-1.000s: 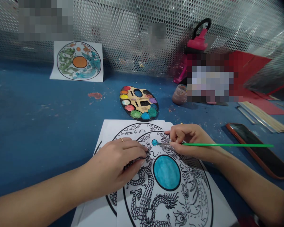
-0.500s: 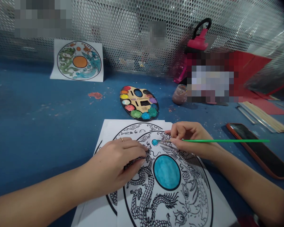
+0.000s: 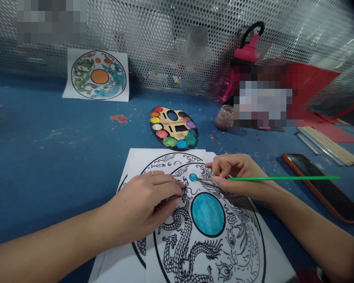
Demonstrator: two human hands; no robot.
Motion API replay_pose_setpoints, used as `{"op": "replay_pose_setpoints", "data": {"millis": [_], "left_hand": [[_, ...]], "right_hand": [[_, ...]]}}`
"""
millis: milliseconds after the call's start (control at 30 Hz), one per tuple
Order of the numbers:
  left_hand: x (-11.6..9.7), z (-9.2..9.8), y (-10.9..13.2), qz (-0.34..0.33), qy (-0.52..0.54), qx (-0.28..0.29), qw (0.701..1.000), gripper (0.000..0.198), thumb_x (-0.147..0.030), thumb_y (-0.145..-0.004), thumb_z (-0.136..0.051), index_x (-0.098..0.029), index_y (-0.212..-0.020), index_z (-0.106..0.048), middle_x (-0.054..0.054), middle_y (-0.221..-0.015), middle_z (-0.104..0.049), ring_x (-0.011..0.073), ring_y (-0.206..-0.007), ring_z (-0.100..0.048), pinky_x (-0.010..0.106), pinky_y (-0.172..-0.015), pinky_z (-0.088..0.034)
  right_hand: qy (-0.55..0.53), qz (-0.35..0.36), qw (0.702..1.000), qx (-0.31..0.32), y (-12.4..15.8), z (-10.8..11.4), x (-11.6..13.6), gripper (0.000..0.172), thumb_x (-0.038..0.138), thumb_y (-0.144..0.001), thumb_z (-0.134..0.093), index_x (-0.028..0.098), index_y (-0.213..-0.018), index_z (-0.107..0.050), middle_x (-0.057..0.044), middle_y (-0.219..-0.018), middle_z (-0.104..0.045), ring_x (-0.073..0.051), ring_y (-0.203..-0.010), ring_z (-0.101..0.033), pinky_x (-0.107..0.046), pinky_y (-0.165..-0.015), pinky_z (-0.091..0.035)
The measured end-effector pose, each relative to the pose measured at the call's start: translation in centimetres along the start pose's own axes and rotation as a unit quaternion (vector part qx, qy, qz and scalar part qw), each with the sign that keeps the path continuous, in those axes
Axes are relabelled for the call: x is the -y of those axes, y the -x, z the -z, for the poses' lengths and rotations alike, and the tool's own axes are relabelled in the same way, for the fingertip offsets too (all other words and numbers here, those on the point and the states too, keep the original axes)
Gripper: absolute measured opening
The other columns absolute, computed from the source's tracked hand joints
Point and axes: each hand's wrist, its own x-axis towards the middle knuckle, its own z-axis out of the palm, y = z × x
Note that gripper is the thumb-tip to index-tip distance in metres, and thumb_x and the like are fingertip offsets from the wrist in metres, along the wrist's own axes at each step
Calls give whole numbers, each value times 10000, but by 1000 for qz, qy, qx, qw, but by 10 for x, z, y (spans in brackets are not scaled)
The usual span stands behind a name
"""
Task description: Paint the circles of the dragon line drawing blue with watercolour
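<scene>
A printed sheet with a dragon-and-phoenix drawing lies in front of me on top of other sheets. Its large central circle is painted blue, and a small circle above it is blue too. My right hand pinches a green-handled paintbrush near its ferrule; the bristles touch the small circle's right edge. My left hand rests on the sheet left of that circle, fingers bent and together, thumb a little apart, gripping nothing that I can see.
Beyond the sheets lies a paint palette. A cup of murky water and a pink bottle stand farther right. A phone lies right, near wooden sticks. A painted sheet leans against the perforated metal screen.
The brush has shifted very slightly, its handle end a little lower and farther right. More of the small circle's lower edge looks blue. My left hand has stayed in place.
</scene>
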Motion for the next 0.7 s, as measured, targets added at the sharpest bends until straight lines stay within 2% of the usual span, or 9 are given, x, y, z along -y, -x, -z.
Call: {"op": "replay_pose_setpoints", "data": {"millis": [167, 300, 467, 700], "left_hand": [[-1, 1, 0, 0, -1, 1, 1000, 213, -170, -897, -447, -163, -996, -635, 58, -1002, -676, 166, -896, -616, 305, -809, -520], [-1, 1, -1, 0, 0, -2, 1000, 210, -173, -899, -446, -163, -992, -634, 58, -1000, -676, 168, -901, -617, 303, -810, -520], [0, -1, -1, 0, -1, -2, 1000, 209, -179, -901, -445, -169, -994, -631, 59, -998, -676, 166, -897, -619, 299, -810, -519], [0, 1, -1, -1, -1, -1, 1000, 201, -170, -898, -449, -168, -993, -627, 53, -1000, -675, 165, -900, -618, 301, -814, -515]], "right_hand": [[-1, -4, 1000, -17, 0, 0, -1, 299, 79, -735, -605, 179, -572, -375, 33, -655, -470, -97, -628, -422, -283, -689, -412], [2, -4, 1000, -5, 0, -1, 0, 301, 74, -731, -606, 179, -568, -376, 35, -649, -475, -92, -613, -417, -289, -704, -418], [-25, -9, 999, -32, -2, -1, -1, 295, 109, -738, -621, 185, -580, -384, 25, -660, -497, -105, -647, -453, -295, -709, -429], [-31, -21, 999, 0, -1, 0, 1, 260, 172, -741, -674, 184, -626, -441, 11, -709, -527, -115, -676, -486, -290, -702, -434]]}}
